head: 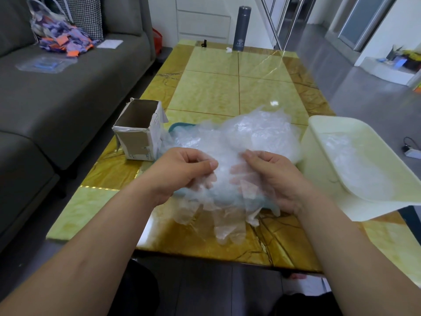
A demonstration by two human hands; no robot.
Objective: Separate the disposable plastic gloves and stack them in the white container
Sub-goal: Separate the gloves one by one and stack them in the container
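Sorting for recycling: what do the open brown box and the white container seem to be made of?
The open brown box looks like matte cardboard: creased, torn flaps and a dull, fibrous inside. The white container seems to be smooth moulded plastic, judging by its rounded rim and faint sheen, though the look alone leaves that open.
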